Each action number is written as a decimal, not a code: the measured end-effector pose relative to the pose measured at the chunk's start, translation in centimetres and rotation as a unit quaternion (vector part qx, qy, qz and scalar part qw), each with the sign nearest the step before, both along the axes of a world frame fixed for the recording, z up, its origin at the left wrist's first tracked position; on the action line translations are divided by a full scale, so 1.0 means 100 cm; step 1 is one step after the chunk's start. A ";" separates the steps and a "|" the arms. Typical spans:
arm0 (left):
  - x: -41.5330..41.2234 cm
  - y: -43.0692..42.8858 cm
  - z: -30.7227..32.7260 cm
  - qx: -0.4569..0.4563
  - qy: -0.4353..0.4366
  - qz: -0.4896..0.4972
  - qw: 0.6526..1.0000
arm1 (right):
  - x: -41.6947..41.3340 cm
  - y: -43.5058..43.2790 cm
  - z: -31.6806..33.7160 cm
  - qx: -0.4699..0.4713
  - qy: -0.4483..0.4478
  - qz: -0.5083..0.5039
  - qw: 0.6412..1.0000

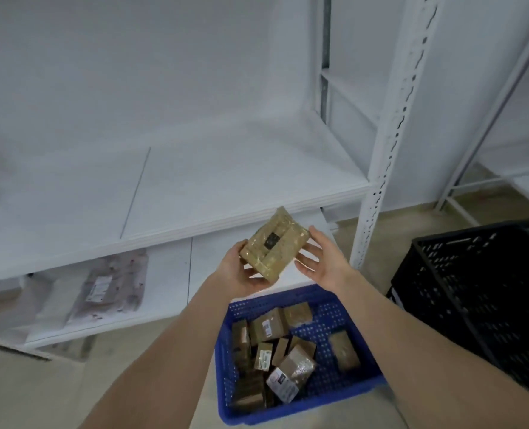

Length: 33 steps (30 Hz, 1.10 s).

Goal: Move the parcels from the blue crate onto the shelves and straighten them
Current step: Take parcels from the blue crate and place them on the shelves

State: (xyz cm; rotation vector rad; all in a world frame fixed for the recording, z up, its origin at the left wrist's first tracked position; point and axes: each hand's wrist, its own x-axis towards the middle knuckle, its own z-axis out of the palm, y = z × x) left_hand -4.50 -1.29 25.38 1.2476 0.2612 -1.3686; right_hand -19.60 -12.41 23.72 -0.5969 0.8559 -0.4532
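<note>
A small brown parcel point(274, 243) wrapped in clear tape, with a dark label on top, is held in the air above the blue crate point(362, 383). My left hand point(241, 270) grips it from below and from the left. My right hand point(322, 261) has its fingers spread, and its fingertips touch the parcel's right edge. Several brown cardboard parcels point(275, 351) lie jumbled inside the crate on the floor. The white middle shelf point(195, 187) runs just beyond the held parcel.
A lower white shelf point(170, 274) holds a flat pinkish bagged parcel point(111, 286) and pale bags at the left. A perforated white upright point(381, 168) stands to the right of the shelves. A black crate point(480, 292) sits at the right.
</note>
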 end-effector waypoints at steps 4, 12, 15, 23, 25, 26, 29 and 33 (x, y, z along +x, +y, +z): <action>0.001 0.016 0.040 -0.065 0.021 0.014 0.998 | 0.006 0.008 0.035 0.006 -0.066 0.003 0.998; 0.019 0.030 0.102 -0.053 -0.099 -0.086 0.990 | 0.040 0.032 0.091 -0.061 -0.051 0.089 0.993; 0.034 0.033 0.115 0.015 -0.288 -0.037 0.957 | 0.056 0.044 0.104 -0.051 -0.030 0.034 0.998; 0.073 0.060 0.133 -0.035 -0.402 -0.210 0.890 | 0.097 0.079 0.128 -0.106 0.073 -0.030 0.991; 0.081 0.064 0.134 -0.052 -0.394 -0.193 0.897 | 0.103 0.083 0.133 -0.117 0.081 -0.028 0.989; 0.085 0.066 0.134 -0.055 -0.393 -0.188 0.898 | 0.105 0.084 0.136 -0.120 0.083 -0.022 0.989; 0.097 0.074 0.136 -0.060 -0.382 -0.186 0.903 | 0.109 0.088 0.144 -0.135 0.088 0.000 0.987; 0.109 0.078 0.143 -0.068 -0.374 -0.178 0.908 | 0.115 0.092 0.153 -0.157 0.085 0.012 0.984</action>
